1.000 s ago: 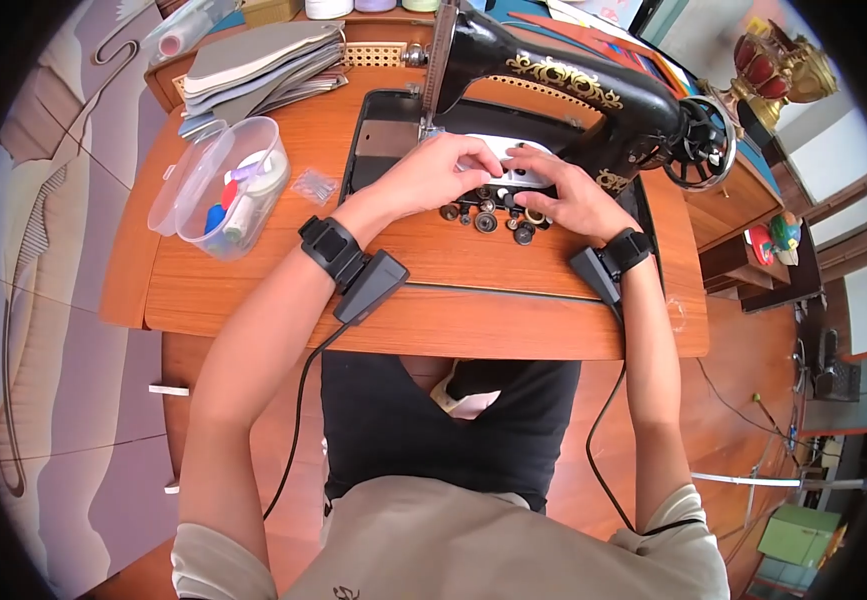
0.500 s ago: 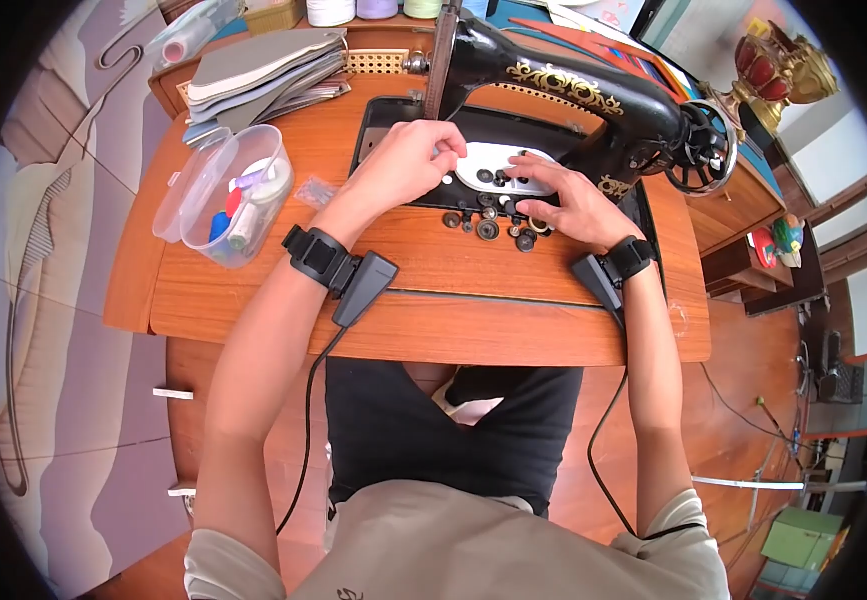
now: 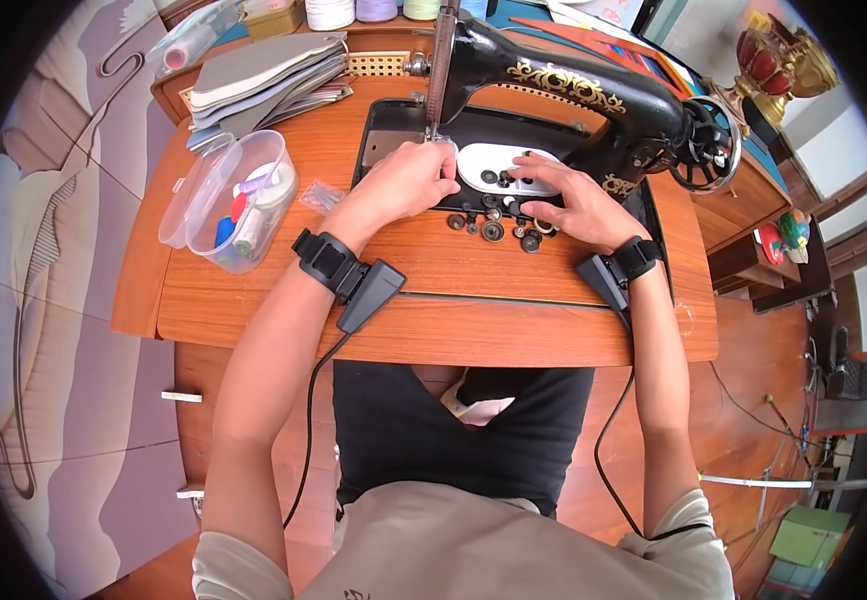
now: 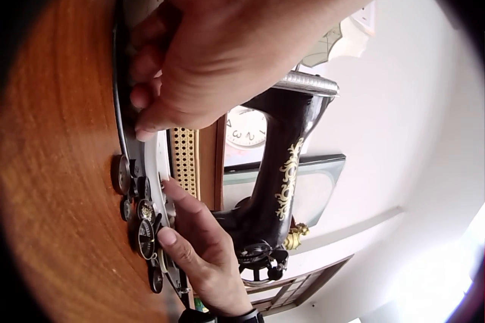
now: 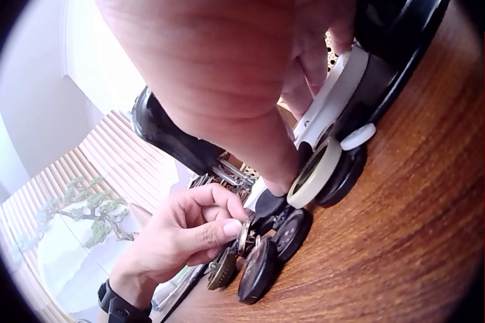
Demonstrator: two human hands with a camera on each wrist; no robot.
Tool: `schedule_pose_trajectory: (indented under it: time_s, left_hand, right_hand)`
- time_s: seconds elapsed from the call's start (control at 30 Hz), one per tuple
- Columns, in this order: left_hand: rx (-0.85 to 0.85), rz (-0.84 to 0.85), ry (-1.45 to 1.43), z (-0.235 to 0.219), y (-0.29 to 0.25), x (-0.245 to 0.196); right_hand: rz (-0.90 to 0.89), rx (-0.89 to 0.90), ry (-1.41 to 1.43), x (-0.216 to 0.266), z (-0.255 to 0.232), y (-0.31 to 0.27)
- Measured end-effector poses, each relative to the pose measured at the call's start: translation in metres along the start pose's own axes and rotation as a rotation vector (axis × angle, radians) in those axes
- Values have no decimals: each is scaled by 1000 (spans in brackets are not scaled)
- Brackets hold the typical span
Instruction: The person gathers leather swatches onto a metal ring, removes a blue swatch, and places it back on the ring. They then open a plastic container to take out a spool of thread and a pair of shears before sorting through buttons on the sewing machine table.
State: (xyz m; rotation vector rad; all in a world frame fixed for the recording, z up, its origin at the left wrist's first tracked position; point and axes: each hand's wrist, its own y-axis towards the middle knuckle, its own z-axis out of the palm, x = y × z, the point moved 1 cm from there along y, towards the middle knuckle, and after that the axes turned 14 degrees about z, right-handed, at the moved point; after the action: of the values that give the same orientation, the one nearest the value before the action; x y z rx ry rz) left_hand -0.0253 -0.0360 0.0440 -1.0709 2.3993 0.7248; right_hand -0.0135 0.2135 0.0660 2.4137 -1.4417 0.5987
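Note:
In the head view a white oval dish holding several dark buttons lies on the black bed of a sewing machine. My left hand is at the dish's left end, fingers curled and pointing down to the bed; I cannot tell whether its fingertips hold anything. My right hand rests over the dish's right part, its fingers long and loosely bent. Beside its thumb, loose buttons of several sizes cluster at the bed's front edge. The right wrist view shows a cream ring-shaped button and a small white button.
An open clear plastic box with coloured items stands on the left of the wooden table. Close to it is a small clear packet. Fabric swatches are stacked behind. The machine's handwheel juts out at the right.
My left hand has moved left from above the dish to its left end and lowered toward the bed. The right hand stays over the dish. The camera view has shifted slightly.

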Motion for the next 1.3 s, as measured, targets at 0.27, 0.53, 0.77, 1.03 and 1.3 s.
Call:
schedule_pose_trajectory:
  time_s: [0.27,0.53,0.77,1.03,1.3]
  left_hand:
    - [34,-2,1,2,0,1]
    - [17,-42,54,-4,-3,-3]
    - [10,-44,29,-4,-4,3]
    - [-30,-67,86,-12,-8,-5]
    - [-15,-83,119,-8,-7,0]
  right_hand:
    - [50,5,65,8,-5,-2]
    - [37,-260,191,3,-7,3]
    - [200,-211,110,16,-16,-3]
    - [365,-252,-18,13,-34,-11]
    - [275,-172,-138,-1,-18,-11]
